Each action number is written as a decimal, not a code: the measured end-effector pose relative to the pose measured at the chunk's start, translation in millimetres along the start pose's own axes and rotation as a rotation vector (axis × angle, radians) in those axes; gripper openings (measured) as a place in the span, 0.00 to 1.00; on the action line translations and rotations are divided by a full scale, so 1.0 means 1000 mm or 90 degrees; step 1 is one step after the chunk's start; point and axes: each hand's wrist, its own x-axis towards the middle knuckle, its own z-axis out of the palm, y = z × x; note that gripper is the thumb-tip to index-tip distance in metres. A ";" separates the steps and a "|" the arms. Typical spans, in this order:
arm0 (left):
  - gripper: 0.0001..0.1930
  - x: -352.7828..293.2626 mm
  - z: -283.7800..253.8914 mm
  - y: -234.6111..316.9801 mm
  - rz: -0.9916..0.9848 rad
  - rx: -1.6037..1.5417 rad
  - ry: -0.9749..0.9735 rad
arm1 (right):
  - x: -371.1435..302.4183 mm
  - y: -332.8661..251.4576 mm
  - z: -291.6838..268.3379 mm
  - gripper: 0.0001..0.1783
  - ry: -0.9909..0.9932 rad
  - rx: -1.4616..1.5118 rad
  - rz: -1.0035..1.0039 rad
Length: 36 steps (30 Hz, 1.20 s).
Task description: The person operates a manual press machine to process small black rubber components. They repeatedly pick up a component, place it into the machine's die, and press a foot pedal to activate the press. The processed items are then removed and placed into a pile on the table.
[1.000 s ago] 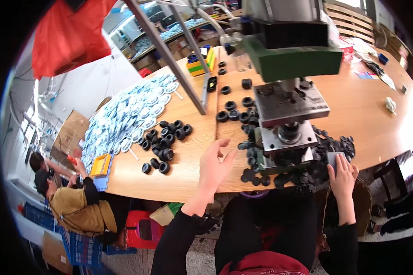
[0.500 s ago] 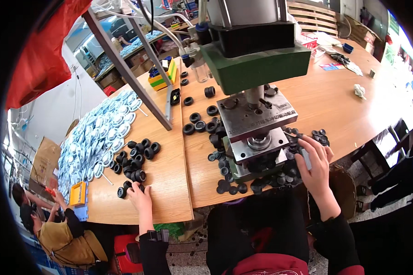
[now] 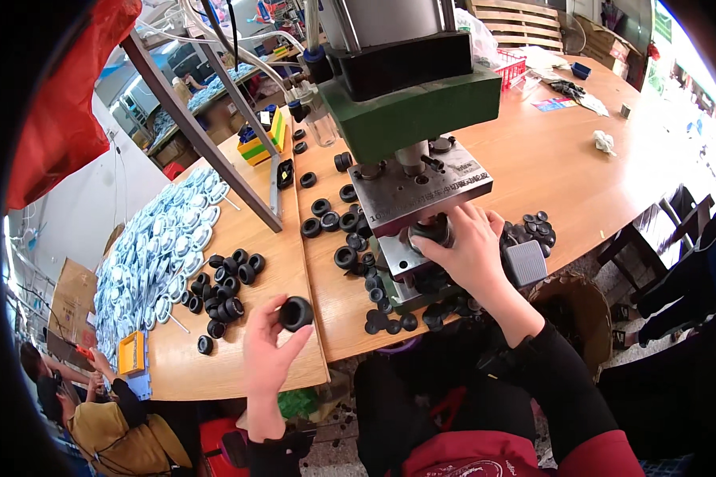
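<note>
My left hand [image 3: 269, 343] holds a small black rubber tyre [image 3: 297, 315] between thumb and fingers, raised above the table's front edge. Under the press's upper plate, my right hand [image 3: 476, 253] grips another black rubber tyre [image 3: 431, 230] at the lower metal die [image 3: 395, 256]; my fingers partly cover it. The bench press [image 3: 414, 107] has a green head and a thick steel plate [image 3: 422, 189]. A pile of black tyres [image 3: 229, 288] lies to the left. Small black rubber discs [image 3: 539, 229] are heaped to the right of the die, with more at its front.
Light-blue plastic pieces [image 3: 163, 246] cover the table's left side. A metal post [image 3: 203, 131] rises left of the press, near a yellow-green bin [image 3: 264, 141]. A grey block [image 3: 525, 264] is beside my right wrist. A co-worker [image 3: 115, 433] sits at lower left.
My left hand has lifted a tyre from the pile and moved right. My right hand has moved left from the discs to the die, where it now grips a tyre. The view has shifted slightly.
</note>
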 end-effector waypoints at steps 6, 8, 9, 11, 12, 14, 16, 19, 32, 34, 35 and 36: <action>0.33 0.025 0.085 0.026 0.068 -0.058 -0.112 | -0.066 0.036 -0.039 0.31 0.096 0.069 0.051; 0.33 0.038 0.109 0.029 0.106 -0.067 -0.111 | -0.109 0.087 -0.059 0.30 0.069 -0.013 0.179; 0.33 0.048 0.123 0.030 0.127 -0.079 -0.118 | -0.134 0.120 -0.070 0.32 0.060 -0.060 0.230; 0.33 0.061 0.139 0.042 0.137 0.043 -0.091 | -0.185 0.185 -0.084 0.39 0.023 -0.150 0.304; 0.33 0.065 0.143 0.047 0.142 0.103 -0.076 | -0.208 0.208 -0.091 0.44 -0.005 -0.205 0.329; 0.32 0.070 0.145 0.046 0.142 0.145 -0.079 | -0.234 0.218 -0.102 0.51 -0.025 -0.276 0.356; 0.33 0.071 0.146 0.045 0.079 0.181 -0.095 | -0.248 0.225 -0.112 0.50 -0.024 -0.292 0.364; 0.31 0.073 0.150 0.032 0.151 0.171 -0.064 | -0.248 0.229 -0.116 0.40 0.008 -0.266 0.343; 0.23 0.093 0.171 0.057 0.228 0.352 -0.042 | -0.168 0.162 -0.086 0.26 0.066 -0.148 0.174; 0.23 0.088 0.172 0.050 0.235 0.349 -0.009 | -0.150 0.149 -0.080 0.26 0.073 -0.123 0.121; 0.22 0.084 0.174 0.044 0.232 0.328 0.012 | -0.142 0.140 -0.075 0.27 0.052 -0.103 0.107; 0.22 0.079 0.174 0.041 0.229 0.308 0.034 | -0.134 0.131 -0.071 0.27 0.029 -0.082 0.092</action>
